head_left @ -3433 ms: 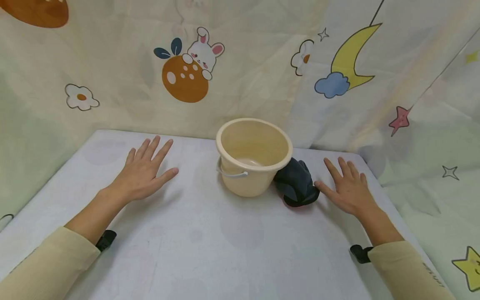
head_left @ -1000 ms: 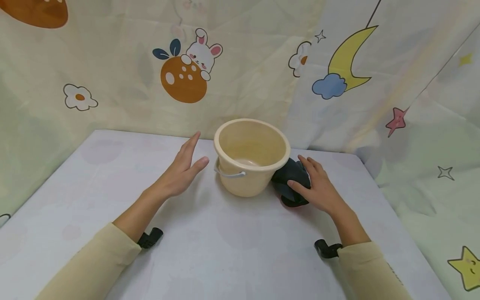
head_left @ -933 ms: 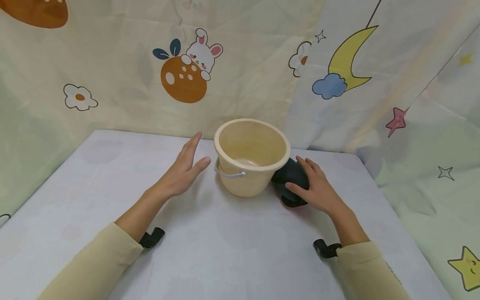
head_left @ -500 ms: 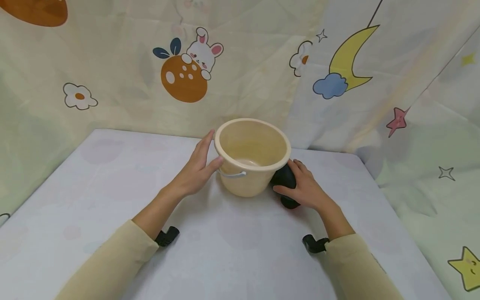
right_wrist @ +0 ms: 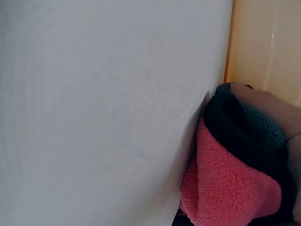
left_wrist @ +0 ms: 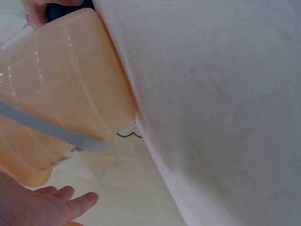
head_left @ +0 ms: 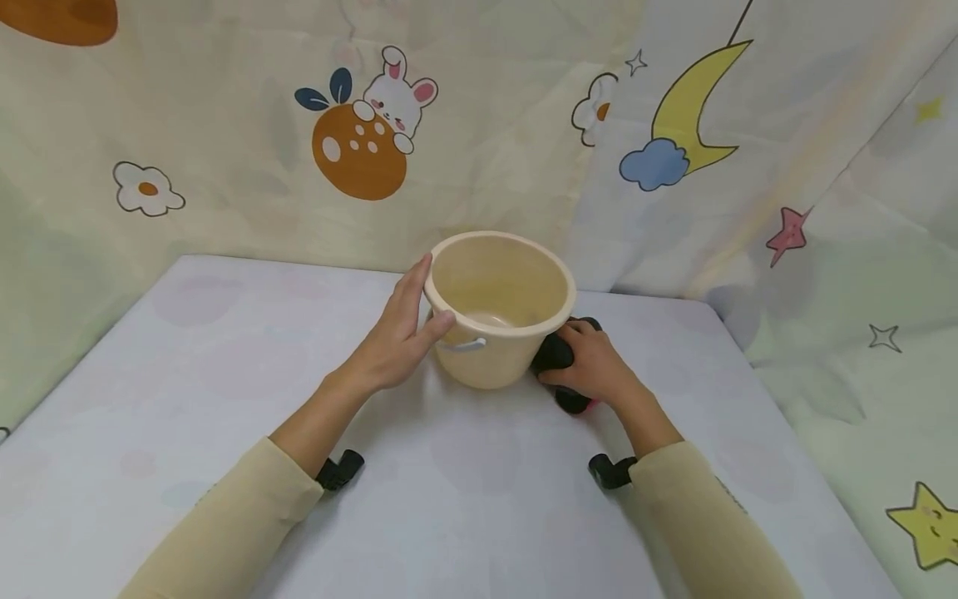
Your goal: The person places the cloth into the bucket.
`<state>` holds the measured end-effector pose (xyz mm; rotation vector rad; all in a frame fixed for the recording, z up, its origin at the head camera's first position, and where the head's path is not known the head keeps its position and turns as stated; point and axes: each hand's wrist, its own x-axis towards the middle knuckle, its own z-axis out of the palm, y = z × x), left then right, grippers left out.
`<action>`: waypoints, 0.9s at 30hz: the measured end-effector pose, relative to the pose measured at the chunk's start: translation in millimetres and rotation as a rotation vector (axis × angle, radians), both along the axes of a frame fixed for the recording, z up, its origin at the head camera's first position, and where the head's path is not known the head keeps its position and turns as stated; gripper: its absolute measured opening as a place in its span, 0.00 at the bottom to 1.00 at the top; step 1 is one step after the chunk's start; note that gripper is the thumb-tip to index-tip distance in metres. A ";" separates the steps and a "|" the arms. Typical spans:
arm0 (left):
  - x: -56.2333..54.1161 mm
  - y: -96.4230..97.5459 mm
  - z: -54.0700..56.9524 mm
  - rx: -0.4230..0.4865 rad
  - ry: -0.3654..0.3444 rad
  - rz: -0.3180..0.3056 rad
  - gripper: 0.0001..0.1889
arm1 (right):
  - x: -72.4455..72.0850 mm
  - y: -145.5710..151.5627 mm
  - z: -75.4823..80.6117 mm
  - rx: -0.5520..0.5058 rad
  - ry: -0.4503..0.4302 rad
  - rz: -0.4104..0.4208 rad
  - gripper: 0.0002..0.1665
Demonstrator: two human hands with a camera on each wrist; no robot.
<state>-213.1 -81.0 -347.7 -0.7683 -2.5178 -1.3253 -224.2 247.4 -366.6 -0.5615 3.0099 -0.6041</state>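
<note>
A cream plastic bucket [head_left: 490, 363] stands upright near the table's back edge, a pale handle [head_left: 467, 344] hanging at its front left. My left hand [head_left: 392, 341] touches the left of its rim with straight fingers, thumb at the front of the rim. Right of the bucket, my right hand [head_left: 596, 367] grips a dark cloth [head_left: 552, 353] bunched against the bucket's side. Fuzzy pink fabric and a black border of this cloth [right_wrist: 235, 183] show in the right wrist view. In the left wrist view the bucket [left_wrist: 61, 80] appears tilted by the camera.
A white table [head_left: 464, 507] lies under both forearms. Behind it hangs a printed curtain [head_left: 247, 125] with a rabbit, moon and stars. Black wrist cameras [head_left: 340, 471] sit below the cuffs of the beige sleeves [head_left: 232, 524].
My left hand has moved right from the table to the bucket's rim. My right hand has moved left onto the cloth and squeezed it together. The bucket stays about where it was.
</note>
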 end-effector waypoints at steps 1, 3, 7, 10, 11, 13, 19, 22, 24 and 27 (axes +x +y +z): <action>0.6 -0.3 0.7 0.000 -0.001 0.003 0.44 | -0.7 -1.0 0.7 0.004 0.008 0.001 0.47; 1.2 -0.9 1.5 0.001 -0.007 0.010 0.44 | -1.9 -2.2 1.9 0.008 0.011 -0.013 0.45; 1.3 -0.9 2.5 0.003 -0.018 0.014 0.45 | -4.1 -2.6 3.7 0.024 -0.001 -0.071 0.42; 0.8 -0.3 2.4 0.018 -0.034 0.012 0.45 | -5.8 -2.4 3.8 0.033 -0.002 -0.106 0.40; 0.7 0.0 2.2 0.026 -0.046 0.012 0.45 | -5.9 -2.5 3.5 0.035 0.001 -0.114 0.39; 0.9 0.7 1.7 0.052 -0.075 0.009 0.45 | -6.2 -1.9 2.9 0.026 0.008 -0.131 0.36; -1.6 2.7 -1.9 0.141 -0.135 -0.024 0.45 | -6.0 3.5 2.7 -0.062 0.026 -0.169 0.29; -2.9 3.8 -3.5 0.180 -0.168 -0.047 0.44 | -5.6 8.9 4.0 -0.103 -0.001 -0.176 0.30; -2.8 4.8 -4.1 0.205 -0.193 -0.055 0.44 | -5.2 13.4 4.3 -0.129 -0.023 -0.184 0.31; -2.2 6.8 -5.0 0.238 -0.215 -0.059 0.44 | -3.4 18.2 5.4 -0.174 -0.040 -0.193 0.31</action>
